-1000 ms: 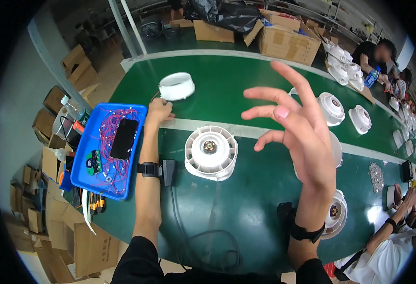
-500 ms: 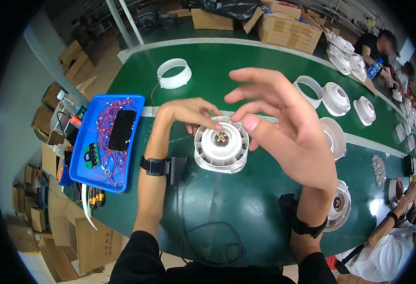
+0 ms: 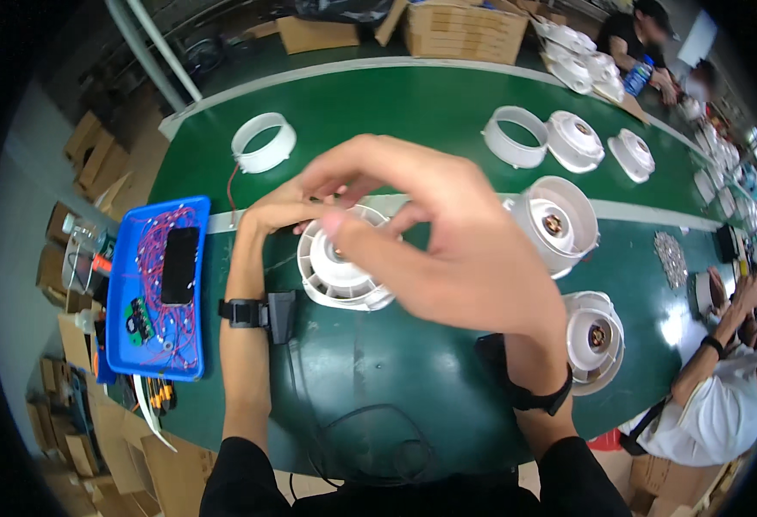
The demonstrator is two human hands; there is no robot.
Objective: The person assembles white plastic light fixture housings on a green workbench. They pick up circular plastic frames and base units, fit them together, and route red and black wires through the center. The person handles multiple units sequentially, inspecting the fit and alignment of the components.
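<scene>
On the green table before me stands a round white fan housing (image 3: 353, 297) with radial vanes around its hub. At its far left side, my left hand (image 3: 279, 207) holds the rim, though its fingers are largely hidden behind my right hand. My right hand (image 3: 447, 241) hovers over the housing, slightly blurred, with fingers curved and the thumb apart from them. Nothing shows in its grasp. It covers part of the hub. To its right are a white housing (image 3: 568, 215) with a copper-wound motor inside and a second motor housing (image 3: 598, 336).
A blue tray (image 3: 154, 375) at the left holds red wires, a black phone (image 3: 180, 267) and a green circuit board (image 3: 140, 320). White rings (image 3: 262, 155) and more housings (image 3: 575, 142) stand farther back. A black cable (image 3: 378, 409) lies near me. Co-workers sit at the right.
My right hand has moved left and down over the housing, its fingers curling toward my left hand. The view has shifted, so the tabletop objects appear farther left. My left hand stays at the housing.
</scene>
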